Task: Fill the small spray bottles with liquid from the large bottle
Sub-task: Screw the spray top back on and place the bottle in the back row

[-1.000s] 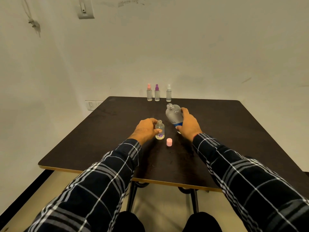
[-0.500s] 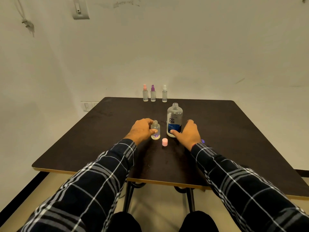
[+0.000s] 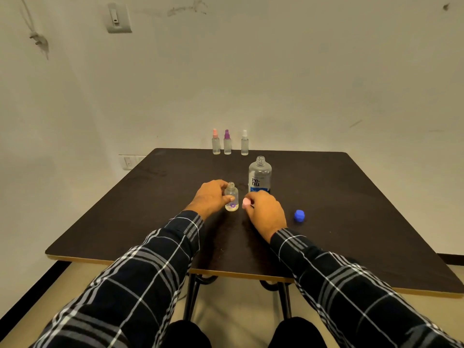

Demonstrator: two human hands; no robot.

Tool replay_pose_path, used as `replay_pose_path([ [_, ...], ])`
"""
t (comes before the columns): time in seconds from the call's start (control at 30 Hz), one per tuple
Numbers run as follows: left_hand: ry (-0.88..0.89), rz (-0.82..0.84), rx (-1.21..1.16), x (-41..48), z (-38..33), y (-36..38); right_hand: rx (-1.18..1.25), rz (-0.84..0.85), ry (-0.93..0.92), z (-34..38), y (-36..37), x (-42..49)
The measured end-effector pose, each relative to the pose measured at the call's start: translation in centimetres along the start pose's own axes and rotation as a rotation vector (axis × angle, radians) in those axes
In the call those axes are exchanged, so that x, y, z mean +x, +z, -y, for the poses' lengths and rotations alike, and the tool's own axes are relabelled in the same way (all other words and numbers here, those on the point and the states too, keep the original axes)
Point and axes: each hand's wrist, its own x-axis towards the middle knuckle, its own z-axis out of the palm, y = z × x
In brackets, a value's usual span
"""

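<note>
**While Hands Grip: Item Count**

While the left hand grips one uncapped small bottle on the table, the right hand pinches one pink cap beside it. One large bottle stands open behind; one blue cap lies rightward. Three capped spray bottles line the far edge.

Your left hand holds the small bottle mid-table, and your right hand sits just right of it, pinching a cap. The large bottle stands right behind that hand. A second cap lies farther right. Three spray bottles line the far edge.
</note>
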Motion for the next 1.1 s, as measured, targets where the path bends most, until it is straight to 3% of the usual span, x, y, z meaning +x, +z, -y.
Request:
replay_pose_path([
  [0.1,-0.010,0.001,0.001,0.1,-0.1,0.0,0.251,-0.250,-0.066,0.9,-0.1,0.2],
  [0.2,-0.022,-0.001,0.005,0.1,-0.1,0.2,0.376,-0.235,-0.037,2.1,-0.2,1.4],
  [0.67,-0.012,-0.013,0.039,0.4,0.1,0.5,0.138,0.056,-0.105,4.1,-1.3,4.6],
  [0.87,-0.040,0.002,-0.001,0.4,0.0,0.4,0.083,-0.009,0.010,4.5,-1.4,5.1],
  [1.0,-0.031,0.002,0.036,0.4,0.0,0.3,-0.084,-0.068,0.067,5.0,-1.5,4.4],
  [1.1,-0.012,-0.004,0.021,0.6,0.2,0.4,-0.032,-0.177,0.037,4.8,-1.1,3.7],
])
